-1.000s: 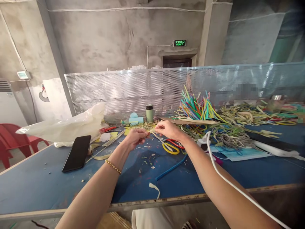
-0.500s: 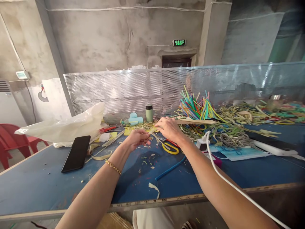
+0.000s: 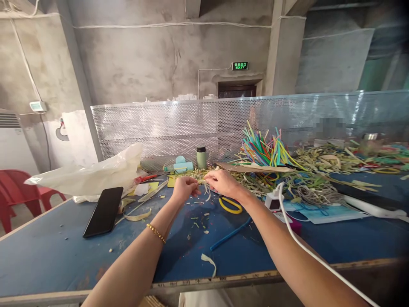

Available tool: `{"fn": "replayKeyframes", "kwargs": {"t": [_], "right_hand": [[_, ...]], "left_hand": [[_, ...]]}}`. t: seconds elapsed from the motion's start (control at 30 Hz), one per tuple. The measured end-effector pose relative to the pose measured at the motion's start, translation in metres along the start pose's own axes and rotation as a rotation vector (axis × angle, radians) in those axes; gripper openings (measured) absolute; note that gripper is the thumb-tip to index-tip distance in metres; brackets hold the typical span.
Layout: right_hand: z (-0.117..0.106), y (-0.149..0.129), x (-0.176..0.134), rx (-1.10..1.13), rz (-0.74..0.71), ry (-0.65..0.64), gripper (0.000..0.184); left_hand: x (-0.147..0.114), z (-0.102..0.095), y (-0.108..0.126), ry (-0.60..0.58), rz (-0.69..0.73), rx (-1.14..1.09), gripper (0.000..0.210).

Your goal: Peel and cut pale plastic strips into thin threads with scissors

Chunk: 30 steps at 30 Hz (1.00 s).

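Over the middle of the blue table, my left hand (image 3: 185,190) and my right hand (image 3: 221,182) are close together with fingers pinched. Pale thin strips (image 3: 207,190) hang between them, gripped at the fingertips of both hands. A gold bead bracelet (image 3: 156,233) circles my left wrist. Just below my right hand lie scissors with yellow handles (image 3: 231,206), their blades partly hidden. Nearer me are a blue tube (image 3: 230,234), a short curled pale strip (image 3: 209,264) and scattered clippings.
On the left are a black phone (image 3: 104,212) and a plastic bag (image 3: 89,175). A green bottle (image 3: 201,157) stands at the back. Colourful strands (image 3: 263,147), dried strips, a white charger (image 3: 274,199) with cable, and a blue mask (image 3: 329,212) fill the right.
My hands have stayed close together, the left turning so its fingers curl in more. The pale strips now hang lower between them. The whole view has shifted slightly downward.
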State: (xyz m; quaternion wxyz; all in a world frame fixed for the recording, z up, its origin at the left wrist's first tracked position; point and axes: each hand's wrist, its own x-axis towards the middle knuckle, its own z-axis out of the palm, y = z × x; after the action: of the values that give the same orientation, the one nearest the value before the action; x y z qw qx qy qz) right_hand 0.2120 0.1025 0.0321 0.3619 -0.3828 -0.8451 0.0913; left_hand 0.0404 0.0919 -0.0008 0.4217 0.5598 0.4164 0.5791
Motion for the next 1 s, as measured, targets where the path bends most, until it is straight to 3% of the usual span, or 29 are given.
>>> {"fn": "replayKeyframes", "kwargs": {"t": [0.17,0.3,0.47,0.57,0.67,0.73,0.83,0.9,1.0], "right_hand": [[-0.004,-0.007,-0.003,0.490,0.186,-0.030,0.007],[-0.008,-0.013,-0.006,0.811,0.185,-0.091,0.017],[-0.007,-0.013,-0.005,0.981,0.182,-0.058,0.017],[-0.006,-0.010,-0.002,1.004,0.164,-0.045,0.020],[-0.006,-0.006,0.000,0.957,0.189,0.037,0.036],[-0.006,-0.002,0.002,0.818,0.245,0.148,0.042],[-0.006,0.005,0.003,0.569,0.288,0.237,0.034],[-0.007,0.007,0.003,0.462,0.246,0.209,0.024],[-0.007,0.008,0.002,0.370,0.117,0.027,0.012]], "left_hand": [[0.002,0.004,-0.009,-0.045,0.053,0.137,0.014],[-0.003,0.008,-0.006,-0.123,0.063,0.118,0.011],[-0.010,0.011,0.001,-0.228,0.026,-0.022,0.021],[-0.013,0.012,0.002,-0.282,-0.016,-0.104,0.027],[-0.014,0.011,0.002,-0.308,-0.060,-0.195,0.025],[-0.014,0.011,0.002,-0.274,-0.076,-0.249,0.023],[-0.011,0.010,0.003,-0.187,-0.081,-0.301,0.021],[-0.009,0.009,0.004,-0.155,-0.083,-0.327,0.019],[-0.008,0.008,0.004,-0.145,-0.069,-0.350,0.017]]}}
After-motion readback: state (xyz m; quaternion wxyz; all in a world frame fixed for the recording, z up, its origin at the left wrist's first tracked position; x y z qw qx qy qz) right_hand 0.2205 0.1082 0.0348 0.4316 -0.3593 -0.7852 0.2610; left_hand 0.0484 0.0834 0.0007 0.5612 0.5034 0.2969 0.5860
